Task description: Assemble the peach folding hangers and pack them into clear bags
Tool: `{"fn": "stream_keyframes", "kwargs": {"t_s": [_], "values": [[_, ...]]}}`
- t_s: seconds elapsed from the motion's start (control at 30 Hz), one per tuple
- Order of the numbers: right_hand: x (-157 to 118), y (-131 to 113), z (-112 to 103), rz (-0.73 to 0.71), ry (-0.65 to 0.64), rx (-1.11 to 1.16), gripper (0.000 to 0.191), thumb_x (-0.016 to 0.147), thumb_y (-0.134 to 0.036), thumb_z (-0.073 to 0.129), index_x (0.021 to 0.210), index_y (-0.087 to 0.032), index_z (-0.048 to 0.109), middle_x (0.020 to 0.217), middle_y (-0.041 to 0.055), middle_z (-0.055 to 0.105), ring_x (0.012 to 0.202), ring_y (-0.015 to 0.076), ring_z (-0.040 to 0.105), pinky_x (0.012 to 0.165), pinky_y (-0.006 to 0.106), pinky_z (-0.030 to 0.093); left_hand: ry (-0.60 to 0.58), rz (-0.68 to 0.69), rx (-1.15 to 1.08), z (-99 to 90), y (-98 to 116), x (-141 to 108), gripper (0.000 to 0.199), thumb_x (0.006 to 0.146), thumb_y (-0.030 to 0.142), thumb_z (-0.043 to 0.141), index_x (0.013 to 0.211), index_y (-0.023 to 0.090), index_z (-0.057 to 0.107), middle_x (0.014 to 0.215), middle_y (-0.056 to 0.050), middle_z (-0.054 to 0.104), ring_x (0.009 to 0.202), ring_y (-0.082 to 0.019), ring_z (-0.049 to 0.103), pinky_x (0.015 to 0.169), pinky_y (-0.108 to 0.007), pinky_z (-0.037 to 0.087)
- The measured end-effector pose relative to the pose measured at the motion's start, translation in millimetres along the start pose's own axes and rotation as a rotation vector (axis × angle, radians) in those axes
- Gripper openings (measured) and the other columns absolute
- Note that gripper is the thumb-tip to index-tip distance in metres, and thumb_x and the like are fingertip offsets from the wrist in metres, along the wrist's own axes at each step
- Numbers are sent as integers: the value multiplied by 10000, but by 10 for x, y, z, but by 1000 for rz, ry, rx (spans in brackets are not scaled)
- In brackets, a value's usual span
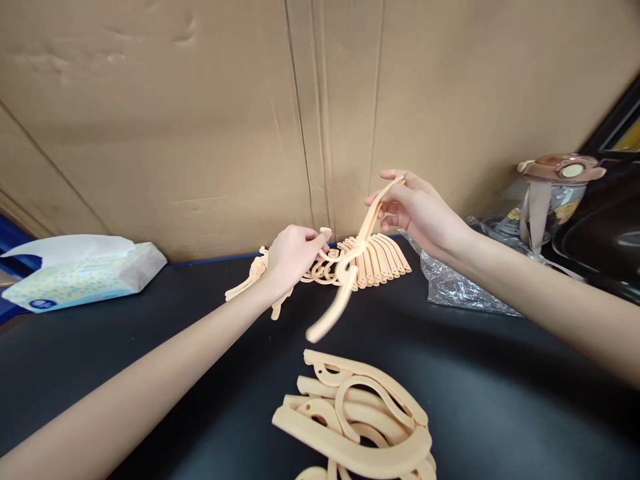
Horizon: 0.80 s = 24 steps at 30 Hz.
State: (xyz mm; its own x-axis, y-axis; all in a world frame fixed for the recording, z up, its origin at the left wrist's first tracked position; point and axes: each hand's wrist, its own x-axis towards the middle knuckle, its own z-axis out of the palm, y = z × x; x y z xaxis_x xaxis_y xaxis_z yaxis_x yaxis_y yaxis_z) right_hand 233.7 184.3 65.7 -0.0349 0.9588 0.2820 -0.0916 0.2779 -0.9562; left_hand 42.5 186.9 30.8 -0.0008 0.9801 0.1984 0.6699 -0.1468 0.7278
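A beige plastic folding hanger [333, 312] is held up above the black table. My left hand [295, 252] pinches its hook end between thumb and fingers. On the other side, my right hand [417, 210] grips one raised arm of the same hanger near its tip, thumb against it. The second arm slants down toward me, its end free. Close to me lies a heap of folded beige hangers [370, 457]. Beyond the held hanger, a row of several similar hangers [385, 259] rests side by side. More beige pieces [256, 270] lie left of my left hand, partly hidden by it.
A cardboard wall [200, 133] stands along the table's back edge. At far left is a tissue pack [100, 270] with a tissue sticking out. Crinkled clear plastic [455, 287] lies at right, beside a bottle [563, 193] with a strap and a glossy black object [605, 233].
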Motion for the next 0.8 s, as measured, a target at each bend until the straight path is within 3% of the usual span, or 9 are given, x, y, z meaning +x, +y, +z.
{"fn": "stream_keyframes", "kwargs": {"t_s": [0.13,0.2,0.27,0.3,0.4,0.47,0.57,0.7,0.8], "values": [[-16,-20,-16,-15,-1,-22,388,738,-94,496,1099,-210,414,835,12,674,667,122,591,599,259,516,39,19,109,-33,33,-36,408,731,531,632,482,212,582,431,-11,488,574,-220,536,557,-294,305],[-11,-24,-30,-33,4,-14,379,743,-86,489,1097,-214,440,810,2,676,656,114,596,639,270,534,68,39,118,-59,23,-29,334,693,519,668,579,209,618,564,-32,581,706,-250,568,606,-293,334],[8,-24,-50,-73,18,-9,319,758,-86,490,1050,-215,491,813,0,678,658,102,606,682,274,544,68,61,89,-106,10,-16,379,773,567,556,727,205,659,751,-60,655,806,-252,580,649,-293,375],[23,-23,-64,-100,24,-16,268,765,-93,501,1005,-211,521,836,6,681,678,98,617,704,276,546,3,57,12,-140,9,-11,463,830,603,445,791,201,670,822,-74,669,827,-244,587,665,-294,399],[84,-10,-119,-195,27,-106,137,752,-124,576,873,-186,597,936,41,688,781,120,647,753,293,546,-394,-49,-424,-268,49,-22,634,899,633,251,850,169,680,888,-109,676,813,-214,609,686,-290,469],[118,4,-156,-258,2,-274,107,734,-158,627,838,-169,647,921,59,696,810,155,648,754,323,538,-525,-115,-676,-346,105,-51,443,907,521,426,811,157,658,871,-96,661,783,-179,606,681,-260,492],[107,25,-175,-383,-88,-710,144,757,-248,653,866,-176,712,832,53,710,766,184,632,721,354,496,-430,-122,-774,-402,189,-119,184,894,219,533,744,141,606,763,-28,598,614,-90,546,554,-182,465],[-16,37,-118,-602,-121,-1238,267,910,-311,494,1036,-227,714,914,53,718,788,205,621,597,318,362,-463,-151,-793,-386,229,-220,214,911,156,463,720,134,557,595,28,440,431,-45,399,373,-144,337],[-99,36,-62,-704,-199,-1387,329,960,-330,402,1091,-232,687,943,65,707,800,212,611,550,301,266,-544,-171,-801,-371,237,-271,226,911,168,450,700,145,528,553,41,375,387,-38,337,322,-132,252]]}}
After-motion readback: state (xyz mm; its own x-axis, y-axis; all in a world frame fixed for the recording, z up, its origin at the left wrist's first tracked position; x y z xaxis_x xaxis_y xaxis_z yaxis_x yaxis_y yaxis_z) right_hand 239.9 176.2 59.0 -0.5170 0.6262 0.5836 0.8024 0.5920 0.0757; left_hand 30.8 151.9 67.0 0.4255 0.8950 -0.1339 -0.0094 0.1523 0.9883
